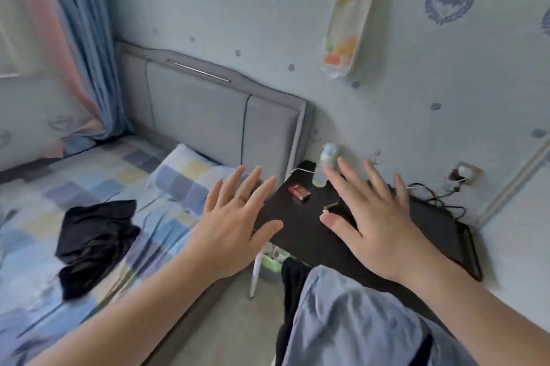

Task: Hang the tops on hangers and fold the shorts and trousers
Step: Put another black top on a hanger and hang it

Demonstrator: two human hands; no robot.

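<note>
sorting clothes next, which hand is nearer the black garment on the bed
Left. The left hand is just right of the black garment; the right hand is farther right, over the nightstand.

Head view — forward-down over bedside, close

Two bare arms reach forward, the left forearm [128, 309] coming up from the lower left and the right forearm [482, 315] from the lower right. The left hand [235, 220] is turned palm down with its back to the camera, fingers straight and spread, thumb pointing inward. A thin ring [239, 198] circles one of its fingers. The right hand [378, 225] mirrors it, fingers fanned, gripping nothing. Both palms seem to hover, though contact beneath them cannot be judged.
</note>
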